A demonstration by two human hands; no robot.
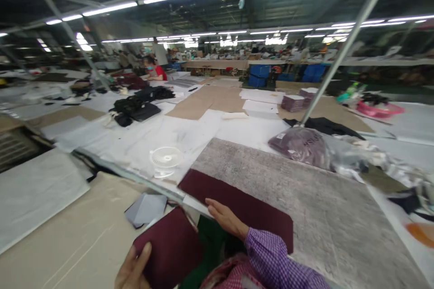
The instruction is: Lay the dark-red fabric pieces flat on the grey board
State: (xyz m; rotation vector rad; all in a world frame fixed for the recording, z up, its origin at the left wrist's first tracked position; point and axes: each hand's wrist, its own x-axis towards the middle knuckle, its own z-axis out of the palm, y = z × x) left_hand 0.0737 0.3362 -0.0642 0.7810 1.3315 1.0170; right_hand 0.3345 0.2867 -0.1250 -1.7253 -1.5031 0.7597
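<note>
At the lower left, my left hand (133, 270) grips the edge of a maroon fabric piece (172, 248), thumb on top. My right hand (225, 217) is stretched out flat, its fingers together, over the near edge of a long maroon fabric panel (237, 203). Whether its fingertips touch the panel I cannot tell. That panel lies on a grey, stone-patterned board (271, 180). Beyond the held piece are light grey-blue pieces (145, 209) with dark edges.
A round white plastic item (167, 157) lies on the white-covered table. Behind the board are a bagged purple bundle (300, 144) and a slanted metal pole (349, 45). Dark garments (139, 106) lie further left. A person in red (158, 72) is in the distance.
</note>
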